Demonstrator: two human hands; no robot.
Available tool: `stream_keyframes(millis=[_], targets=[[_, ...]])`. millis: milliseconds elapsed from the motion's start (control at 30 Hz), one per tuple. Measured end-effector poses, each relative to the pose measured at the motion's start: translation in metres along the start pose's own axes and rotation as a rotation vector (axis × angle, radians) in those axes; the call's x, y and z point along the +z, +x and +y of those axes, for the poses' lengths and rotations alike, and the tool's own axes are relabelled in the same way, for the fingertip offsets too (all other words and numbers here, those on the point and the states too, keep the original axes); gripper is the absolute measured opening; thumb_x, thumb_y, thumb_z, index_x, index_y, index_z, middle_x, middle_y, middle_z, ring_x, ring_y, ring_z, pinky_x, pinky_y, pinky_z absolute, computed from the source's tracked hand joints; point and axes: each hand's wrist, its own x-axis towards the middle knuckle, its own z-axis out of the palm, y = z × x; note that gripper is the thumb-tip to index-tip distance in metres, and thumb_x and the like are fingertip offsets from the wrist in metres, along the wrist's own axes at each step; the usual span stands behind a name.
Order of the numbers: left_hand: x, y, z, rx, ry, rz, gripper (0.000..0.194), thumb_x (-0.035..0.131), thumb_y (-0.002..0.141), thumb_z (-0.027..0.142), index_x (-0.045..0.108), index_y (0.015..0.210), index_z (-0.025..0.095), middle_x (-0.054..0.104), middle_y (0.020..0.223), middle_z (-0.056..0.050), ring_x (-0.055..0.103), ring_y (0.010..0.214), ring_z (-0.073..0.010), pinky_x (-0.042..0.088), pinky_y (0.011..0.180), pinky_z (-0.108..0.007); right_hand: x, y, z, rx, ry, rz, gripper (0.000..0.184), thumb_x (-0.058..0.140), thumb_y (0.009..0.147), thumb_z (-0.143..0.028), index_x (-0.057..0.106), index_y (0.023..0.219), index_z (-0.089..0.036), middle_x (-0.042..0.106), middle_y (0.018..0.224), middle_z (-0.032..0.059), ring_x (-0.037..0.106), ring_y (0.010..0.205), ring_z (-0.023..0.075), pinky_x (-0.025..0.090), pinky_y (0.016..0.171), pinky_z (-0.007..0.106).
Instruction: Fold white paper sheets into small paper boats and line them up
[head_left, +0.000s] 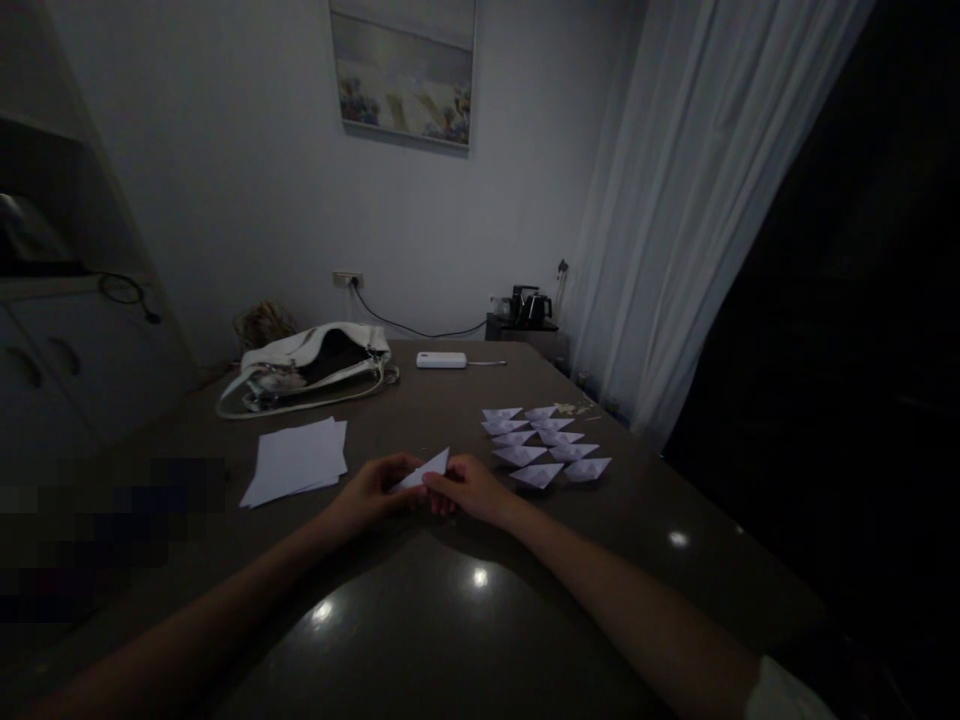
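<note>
White folded paper (431, 467): between both hands over the counter (562, 640), touching each, so neither is nearer.
Long axis: slanting from near left to far right, pointed tip at the far right.
Left hand (371, 484): curled, gripping the paper's left end.
Right hand (478, 489): closed on its right part.
Paper boats (556, 437): two columns, right of the right hand.
Loose sheets (300, 458): left of the left hand.

On the table (420, 620), paper sheets (296, 460) lie left of my left hand (371, 485), paper boats (538, 475) right of my right hand (476, 490); a bag (289, 348) sits behind the sheets, a power bank (441, 360) right of it.
</note>
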Motion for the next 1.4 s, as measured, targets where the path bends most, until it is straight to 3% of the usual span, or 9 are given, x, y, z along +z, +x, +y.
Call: stream_keyframes(millis=[200,333,500,733,867,1100,1267,1400], targets=[[0.0015,-0.0020,0.0060,0.035,0.101,-0.074,0.028,0.062,0.078,0.042,0.062,0.084,0.015,0.065,0.077,-0.001,0.060,0.074,-0.0175,0.045,0.069,-0.026,0.0034,-0.0036,-0.0061,-0.090,-0.022,-0.064,0.044,0.057,0.078,-0.054,0.060,0.066,-0.011,0.056,0.055,0.0004,0.050,0.045,0.0078,0.040,0.045,0.019],[0.0019,-0.0025,0.0065,0.030,0.118,-0.122,0.034,0.055,0.082,0.046,0.065,0.082,0.013,0.065,0.077,-0.003,0.057,0.071,-0.0166,0.043,0.066,-0.024,0.0061,-0.0020,-0.0023,-0.061,0.025,-0.001,0.049,0.054,0.077,-0.060,0.056,0.064,-0.013,0.056,0.055,0.0006,0.050,0.044,0.0083,0.041,0.043,0.020],[-0.0003,-0.0021,0.0030,0.006,0.080,-0.062,0.034,0.060,0.078,0.047,0.066,0.081,0.014,0.064,0.071,-0.002,0.057,0.068,-0.0163,0.043,0.063,-0.023,0.0067,-0.0014,0.0028,-0.016,0.057,0.021,0.057,0.044,0.077,-0.069,0.053,0.064,-0.014,0.054,0.051,0.0001,0.049,0.041,0.0088,0.040,0.042,0.020],[-0.0044,-0.0023,0.0036,0.014,0.086,-0.061,0.029,0.062,0.078,0.042,0.067,0.072,0.014,0.064,0.065,-0.001,0.056,0.062,-0.0142,0.042,0.060,-0.021,0.0067,-0.0016,0.0015,-0.120,-0.109,0.042,0.063,0.038,0.080,-0.070,0.051,0.053,-0.015,0.049,0.045,-0.0006,0.045,0.040,0.0080,0.035,0.043,0.020],[-0.0024,-0.0013,0.0034,0.009,0.111,-0.071,0.031,0.059,0.081,0.044,0.068,0.077,0.015,0.065,0.067,0.000,0.056,0.063,-0.0138,0.042,0.060,-0.021,0.0057,-0.0006,0.0011,-0.151,-0.113,0.086,0.063,0.036,0.081,-0.069,0.049,0.049,-0.016,0.046,0.041,-0.0008,0.042,0.037,0.0081,0.032,0.041,0.021],[-0.0008,-0.0036,0.0031,-0.045,0.067,-0.061,0.046,0.053,0.081,0.055,0.066,0.070,0.012,0.066,0.062,-0.003,0.057,0.060,-0.0150,0.043,0.061,-0.024,0.0068,-0.0018,0.0003,-0.141,-0.042,0.254,0.060,0.038,0.084,-0.063,0.045,0.046,-0.017,0.043,0.038,-0.0022,0.039,0.035,0.0071,0.030,0.041,0.021],[-0.0003,-0.0061,0.0078,-0.101,0.072,-0.059,0.042,0.060,0.075,0.053,0.065,0.064,0.012,0.064,0.055,-0.002,0.055,0.052,-0.0137,0.040,0.054,-0.023,0.0067,-0.0017,0.0001,-0.087,0.013,0.174,0.061,0.042,0.079,-0.069,0.049,0.049,-0.016,0.043,0.040,-0.0028,0.042,0.036,0.0073,0.030,0.039,0.020],[0.0014,-0.0063,0.0098,-0.110,0.071,-0.109,0.044,0.060,0.074,0.054,0.066,0.061,0.012,0.063,0.051,-0.002,0.054,0.048,-0.0132,0.038,0.051,-0.022,0.0084,-0.0008,0.0021,-0.019,0.012,0.195,0.067,0.033,0.079,-0.074,0.047,0.047,-0.016,0.043,0.038,-0.0025,0.041,0.034,0.0070,0.031,0.037,0.019]])
